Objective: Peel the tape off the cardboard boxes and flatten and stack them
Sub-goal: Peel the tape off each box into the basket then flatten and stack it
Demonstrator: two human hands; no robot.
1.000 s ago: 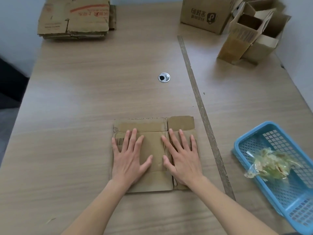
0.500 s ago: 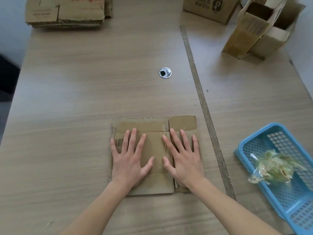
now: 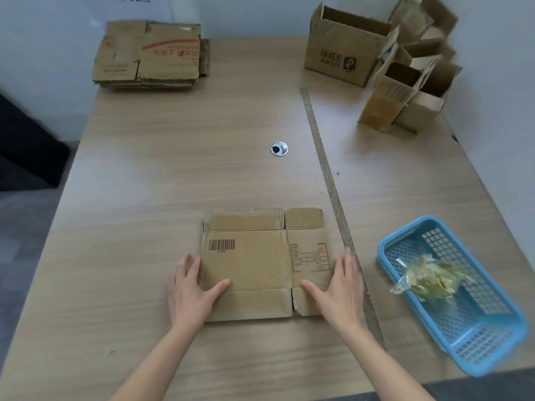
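Observation:
A flattened cardboard box (image 3: pixel 246 261) with a barcode lies on the table in front of me. My left hand (image 3: pixel 189 287) sits at its left edge, thumb on top of the cardboard and fingers straight along the side. At the right edge my right hand (image 3: pixel 338 285) mirrors it, thumb on the cardboard and fingers straight beside it. A stack of flattened boxes (image 3: pixel 147 55) rests at the far left corner. Several standing open boxes (image 3: pixel 385 68) crowd the far right.
A blue plastic basket (image 3: pixel 492 337) at the right holds a wad of peeled tape (image 3: pixel 431 277). A long strip (image 3: pixel 333 192) runs down the table right of the box. A round cable hole (image 3: pixel 279 148) sits mid-table. Table edges lie left and near.
Both hands have slid from pressing flat on top of the box out to its left and right edges. The camera has tilted up, showing more of the far table.

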